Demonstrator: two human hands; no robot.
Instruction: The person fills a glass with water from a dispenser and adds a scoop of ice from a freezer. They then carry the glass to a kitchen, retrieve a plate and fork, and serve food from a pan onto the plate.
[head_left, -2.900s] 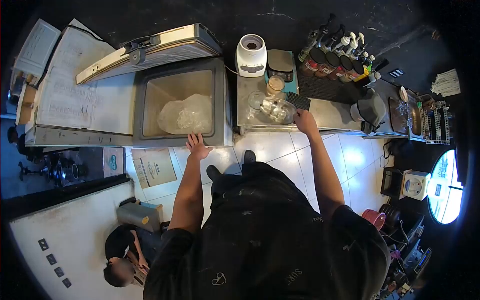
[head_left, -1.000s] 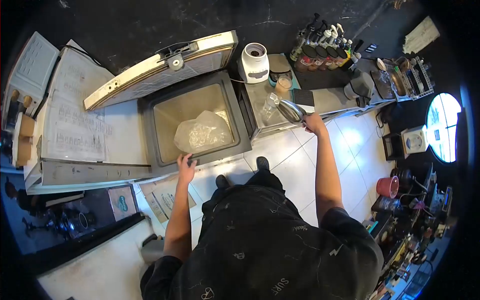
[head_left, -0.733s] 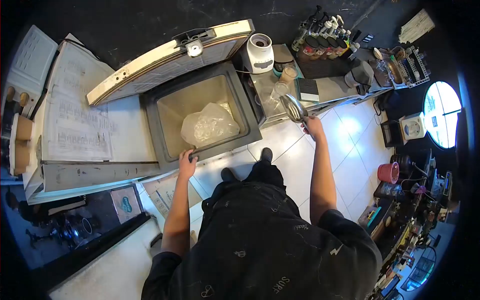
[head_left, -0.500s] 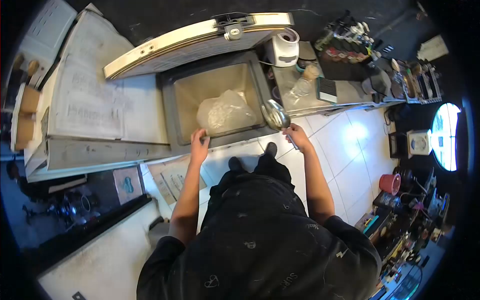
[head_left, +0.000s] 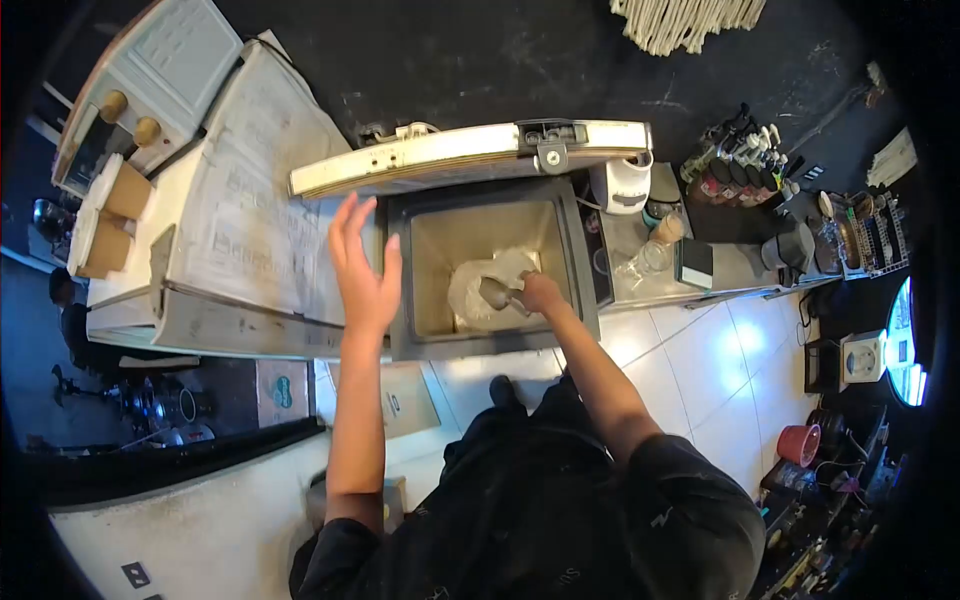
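My right hand (head_left: 542, 293) is closed around the handle of a metal scoop (head_left: 497, 292). The scoop's bowl is down inside an open chest cooler (head_left: 480, 346), over a clear plastic bag (head_left: 466, 288) with whitish, ice-like contents. Part of the bag is hidden by the scoop and my hand. Raised at the cooler's left side, my left hand (head_left: 362, 275) holds nothing, its fingers spread and pointing up near the left end of the tilted lid (head_left: 460, 148).
Left of the cooler is a marked white surface (head_left: 250, 215), with brown paper cups (head_left: 105, 245) beyond it. On the right-hand counter stand a white appliance (head_left: 628, 187), a glass carafe (head_left: 654, 256) and a dark box (head_left: 694, 262). A red bucket (head_left: 798, 444) sits farther right.
The scoop has gone from outside the cooler's front right corner to inside, over the bag. My left hand has left the front rim and risen beside the lid. The view has shifted.
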